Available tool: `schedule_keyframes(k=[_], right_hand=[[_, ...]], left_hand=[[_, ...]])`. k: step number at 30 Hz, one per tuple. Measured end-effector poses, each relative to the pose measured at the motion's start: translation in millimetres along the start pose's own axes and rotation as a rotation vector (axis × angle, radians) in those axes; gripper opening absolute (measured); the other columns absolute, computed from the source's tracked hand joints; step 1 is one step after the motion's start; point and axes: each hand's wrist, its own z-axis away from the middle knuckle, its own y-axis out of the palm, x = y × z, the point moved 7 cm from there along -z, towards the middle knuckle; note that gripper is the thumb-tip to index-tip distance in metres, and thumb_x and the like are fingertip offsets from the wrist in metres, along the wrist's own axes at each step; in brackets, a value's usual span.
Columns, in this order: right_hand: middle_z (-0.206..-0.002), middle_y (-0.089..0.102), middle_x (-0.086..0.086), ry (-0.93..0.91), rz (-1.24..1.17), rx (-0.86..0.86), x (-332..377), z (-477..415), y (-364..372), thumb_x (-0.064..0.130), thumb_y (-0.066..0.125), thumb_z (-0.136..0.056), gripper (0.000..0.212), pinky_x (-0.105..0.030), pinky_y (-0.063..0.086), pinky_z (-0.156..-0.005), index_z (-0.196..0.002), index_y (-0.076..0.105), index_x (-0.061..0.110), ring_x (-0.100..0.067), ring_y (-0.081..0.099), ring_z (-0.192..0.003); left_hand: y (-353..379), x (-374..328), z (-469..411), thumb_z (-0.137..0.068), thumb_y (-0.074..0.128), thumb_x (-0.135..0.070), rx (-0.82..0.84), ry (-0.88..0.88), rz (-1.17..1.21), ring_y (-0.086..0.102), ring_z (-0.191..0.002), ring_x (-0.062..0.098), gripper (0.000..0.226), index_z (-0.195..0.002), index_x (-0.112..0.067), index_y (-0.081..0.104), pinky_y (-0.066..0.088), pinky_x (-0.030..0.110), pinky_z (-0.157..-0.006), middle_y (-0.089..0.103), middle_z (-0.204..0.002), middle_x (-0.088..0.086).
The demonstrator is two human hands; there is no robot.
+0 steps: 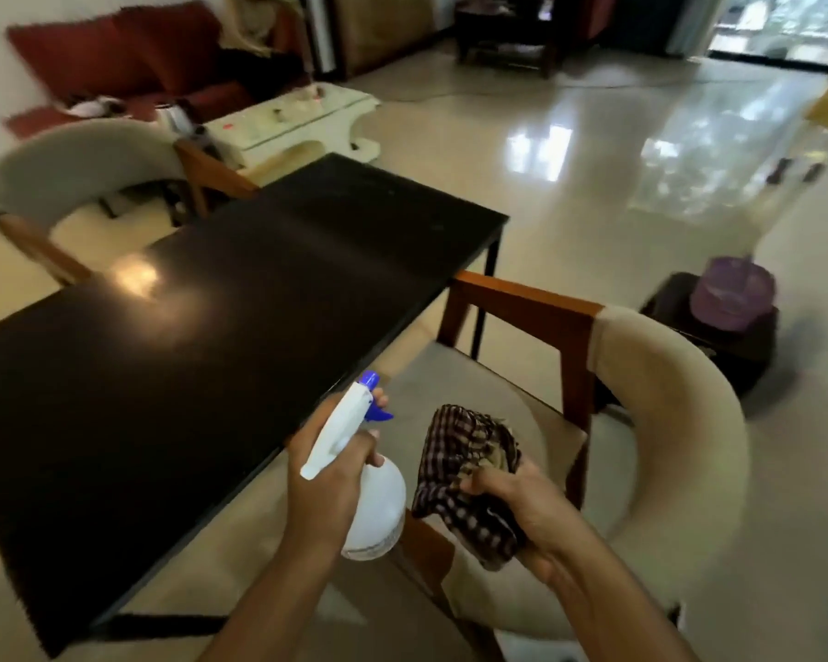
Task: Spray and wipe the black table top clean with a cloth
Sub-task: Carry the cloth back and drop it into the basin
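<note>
Glossy pale tiled floor (593,193) fills the room; window light reflects off it at the far right.

Long rectangular black table top (211,327) runs from lower left to upper centre. Surface bare, with one bright glare spot near its left side.

Beige padded chair with a curved back and wooden frame (679,422) stands at the table's near right edge. Second chair of the same kind (68,155) stands at the far left side.

Dark red sofa (130,54) is against the back wall, with a low white table (297,121) in front of it.

Purple plastic tub (732,293) sits on a dark stool, well apart to the right.

White translucent spray bottle with a blue nozzle and trigger (374,499) is held just off the table's near edge, nozzle pointing toward the top. Left hand (326,475) grips its neck, one finger at the trigger.

Dark checked cloth (469,470), bunched, is above the chair seat. Right hand (522,499) holds it with fingers curled round.
</note>
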Motion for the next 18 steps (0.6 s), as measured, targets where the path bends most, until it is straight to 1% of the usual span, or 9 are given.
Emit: schedule_keyframes(k=[2,3,4,7,9,11,12,14,18], right_hand=[[-0.107,0.066,-0.021,0.044,0.064,0.084,18,-23,-5,0.001,0.07,-0.058,0.075,-0.03,0.055,-0.055,-0.128,0.047,0.014,-0.034,0.067,-0.089],[-0.106,0.067,-0.02,0.066,0.085,0.137,27,-34,-9,0.003,0.068,-0.056,0.074,-0.029,0.054,-0.055,-0.127,0.049,0.013,-0.032,0.067,-0.088],[-0.104,0.067,-0.019,0.093,0.115,0.189,37,-45,-17,0.003,0.068,-0.057,0.072,-0.028,0.054,-0.054,-0.126,0.049,0.012,-0.03,0.067,-0.086],[-0.106,0.065,-0.022,0.191,0.23,0.292,57,-73,-41,-0.003,0.064,-0.077,0.057,-0.027,0.053,-0.051,-0.13,0.046,0.009,-0.03,0.067,-0.083],[-0.108,0.066,-0.024,0.239,0.274,0.337,70,-80,-56,0.0,0.065,-0.075,0.059,-0.028,0.054,-0.053,-0.13,0.047,0.011,-0.033,0.067,-0.086],[-0.107,0.066,-0.024,0.256,0.266,0.355,83,-81,-70,0.001,0.067,-0.07,0.061,-0.03,0.054,-0.055,-0.128,0.05,0.012,-0.035,0.067,-0.088],[-0.107,0.067,-0.024,0.263,0.255,0.366,91,-81,-75,-0.001,0.065,-0.074,0.056,-0.03,0.054,-0.055,-0.127,0.051,0.011,-0.035,0.067,-0.088],[-0.105,0.068,-0.025,0.285,0.241,0.373,101,-80,-83,-0.005,0.06,-0.079,0.048,-0.03,0.054,-0.054,-0.125,0.053,0.009,-0.034,0.067,-0.084],[-0.103,0.069,-0.026,0.303,0.19,0.348,111,-88,-93,-0.004,0.062,-0.08,0.046,-0.034,0.056,-0.06,-0.124,0.054,0.007,-0.036,0.069,-0.085]], left_hand=[[12,-7,-2,-0.088,0.058,0.001,-0.103,0.023,-0.032,0.061,-0.064,0.005,0.032,-0.114,-0.018,0.061,0.048,0.01,-0.06,0.063,-0.084,0.009],[19,-11,-2,-0.088,0.058,0.001,-0.177,0.025,-0.027,0.061,-0.062,0.002,0.031,-0.111,-0.019,0.061,0.046,0.008,-0.059,0.063,-0.081,0.008],[28,-13,-1,-0.088,0.057,0.002,-0.257,0.021,-0.006,0.06,-0.061,0.002,0.032,-0.11,-0.02,0.062,0.046,0.01,-0.059,0.064,-0.083,0.007],[58,-18,2,-0.088,0.053,0.007,-0.426,0.015,0.03,0.057,-0.06,0.008,0.035,-0.116,-0.011,0.063,0.05,0.018,-0.059,0.068,-0.097,0.006],[76,-23,10,-0.088,0.055,0.006,-0.532,-0.029,0.051,0.057,-0.059,0.009,0.033,-0.118,-0.005,0.062,0.05,0.018,-0.058,0.069,-0.089,0.008],[96,-34,21,-0.086,0.059,0.003,-0.576,-0.032,0.019,0.06,-0.056,0.008,0.026,-0.111,0.001,0.063,0.048,0.012,-0.058,0.066,-0.068,0.004],[105,-42,26,-0.086,0.059,0.004,-0.593,-0.037,0.0,0.061,-0.056,0.006,0.021,-0.107,0.006,0.063,0.047,0.008,-0.057,0.063,-0.062,0.003],[117,-56,31,-0.087,0.056,0.01,-0.63,-0.008,-0.01,0.061,-0.056,0.002,0.017,-0.103,0.012,0.062,0.045,0.004,-0.056,0.062,-0.066,0.006],[129,-68,31,-0.086,0.053,0.014,-0.677,0.035,-0.017,0.06,-0.053,0.008,0.026,-0.109,0.007,0.063,0.046,0.008,-0.055,0.06,-0.07,0.016]])
